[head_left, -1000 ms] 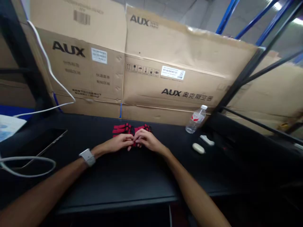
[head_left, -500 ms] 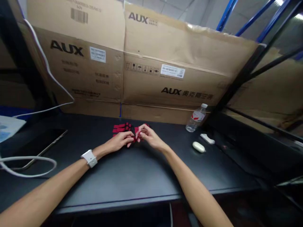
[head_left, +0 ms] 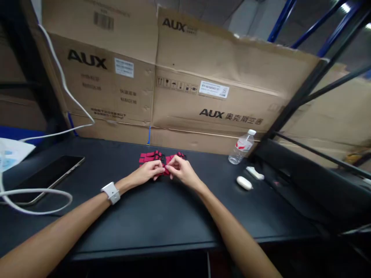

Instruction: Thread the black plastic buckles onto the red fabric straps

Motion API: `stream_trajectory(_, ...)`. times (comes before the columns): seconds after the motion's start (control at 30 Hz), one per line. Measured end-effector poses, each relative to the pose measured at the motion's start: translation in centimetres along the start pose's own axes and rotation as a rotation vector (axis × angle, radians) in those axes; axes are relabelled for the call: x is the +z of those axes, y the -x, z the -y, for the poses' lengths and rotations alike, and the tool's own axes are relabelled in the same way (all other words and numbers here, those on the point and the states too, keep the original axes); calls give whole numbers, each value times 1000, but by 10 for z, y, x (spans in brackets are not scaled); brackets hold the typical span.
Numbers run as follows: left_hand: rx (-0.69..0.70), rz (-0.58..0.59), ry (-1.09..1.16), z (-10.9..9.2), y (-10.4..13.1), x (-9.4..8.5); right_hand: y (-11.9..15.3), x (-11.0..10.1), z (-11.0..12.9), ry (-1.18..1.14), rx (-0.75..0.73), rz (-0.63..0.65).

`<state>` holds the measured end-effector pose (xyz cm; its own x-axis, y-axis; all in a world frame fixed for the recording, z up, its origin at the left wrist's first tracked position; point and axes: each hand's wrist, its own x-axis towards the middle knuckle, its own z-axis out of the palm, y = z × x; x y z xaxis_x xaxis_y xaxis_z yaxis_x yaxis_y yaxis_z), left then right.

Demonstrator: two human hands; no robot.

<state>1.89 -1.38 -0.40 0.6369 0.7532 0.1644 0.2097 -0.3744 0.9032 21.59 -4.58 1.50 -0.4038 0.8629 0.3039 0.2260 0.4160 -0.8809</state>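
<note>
Red straps with black buckles [head_left: 150, 156] lie on the dark table, just behind my hands. My left hand [head_left: 147, 172], with a white watch on its wrist, pinches the near part of the red straps. Close beside it, my right hand [head_left: 182, 170] has its thumb and forefinger pressed together on the same red material. The fingertips of both hands nearly meet, and they hide much of the piece between them.
A clear plastic bottle [head_left: 241, 147] stands at the back right, near a white oval object [head_left: 244, 183] and a white bar-shaped piece [head_left: 255, 173]. On the left are a phone [head_left: 48, 177], a white cable [head_left: 36, 191] and a paper [head_left: 14, 154]. Cardboard [head_left: 179, 104] stands behind.
My right hand's fingers have closed further onto the red material, and my left hand's fingers have drawn in. The whole view has shifted slightly.
</note>
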Motion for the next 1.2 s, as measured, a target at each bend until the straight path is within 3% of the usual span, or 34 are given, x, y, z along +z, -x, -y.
stream_trajectory(0.17, -1, 13, 30, 2, 0, 1, 3, -8, 1, 15, -1, 159)
stream_trajectory(0.3, 1, 13, 10, 2, 0, 3, 3, -6, -5, 26, 7, 205)
stream_trajectory(0.5, 18, 12, 32, 0, -1, 4, 0, 2, -4, 129, -58, 118)
stream_trajectory(0.8, 2, 22, 180, -1, -5, 2, 3, -8, 9, 427, -300, 59)
stream_trajectory(0.97, -90, -63, 296, -9, 0, 1, 1, -10, 8, 476, -302, 7)
stream_trajectory(1.2, -35, -34, 131, -3, -6, -5, -1, -7, -1, 456, -256, -51)
